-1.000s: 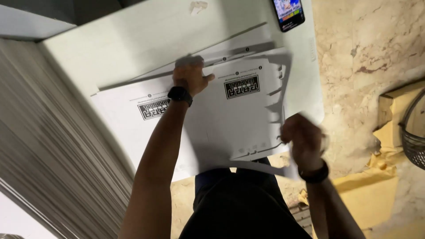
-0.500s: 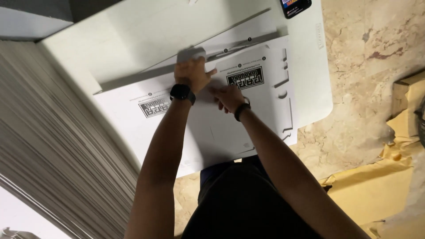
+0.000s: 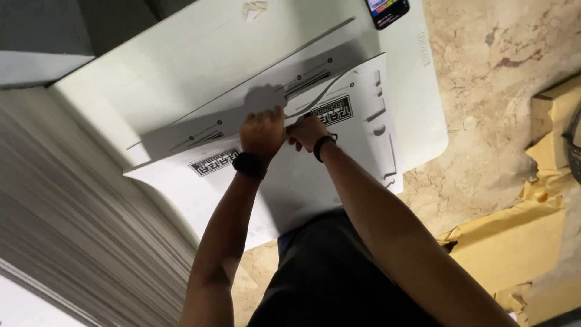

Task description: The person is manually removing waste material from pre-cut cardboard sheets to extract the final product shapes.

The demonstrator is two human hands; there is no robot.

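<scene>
Where hands [image 3: 284, 130] meet, phone [image 3: 387, 11] beyond.

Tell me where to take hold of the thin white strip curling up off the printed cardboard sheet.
Grip the thin white strip at its low end by the left hand and right hand, coming from the near side; there it meets the cardboard sheet, while the far part arcs up loose.

Black wristbands [image 3: 250, 165] on bare arms, dark shirt [image 3: 330, 275].

Packing or print workshop, tall stack of flat sheets [image 3: 72, 212] left of the left hand [image 3: 261, 132], white table [image 3: 151, 79], marble floor [image 3: 502, 72], torn brown paper [image 3: 514, 242]
</scene>
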